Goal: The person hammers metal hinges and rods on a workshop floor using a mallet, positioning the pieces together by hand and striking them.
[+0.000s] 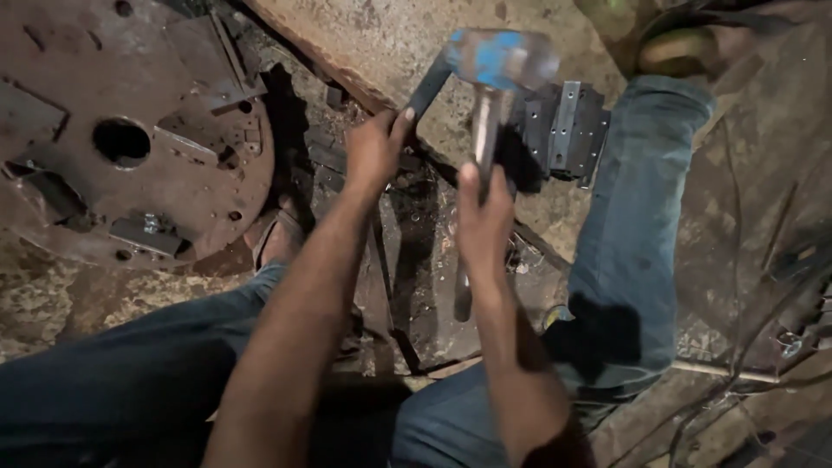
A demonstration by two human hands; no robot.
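My right hand (484, 217) grips the metal handle of a hammer (501, 62) with a blue-painted head, which is raised and blurred. My left hand (374, 149) holds a flat dark metal strip (428, 87) that angles up to the right, its upper end just under the hammer head. Both hands are over a rough stone slab (381, 43). My legs in blue jeans spread to either side below.
A large round rusty metal plate (130, 130) with holes and bolted brackets lies at left. A stack of dark drilled metal brackets (563, 130) sits right of the hammer. Scrap metal pieces litter the ground between my legs. Wires run along the right side.
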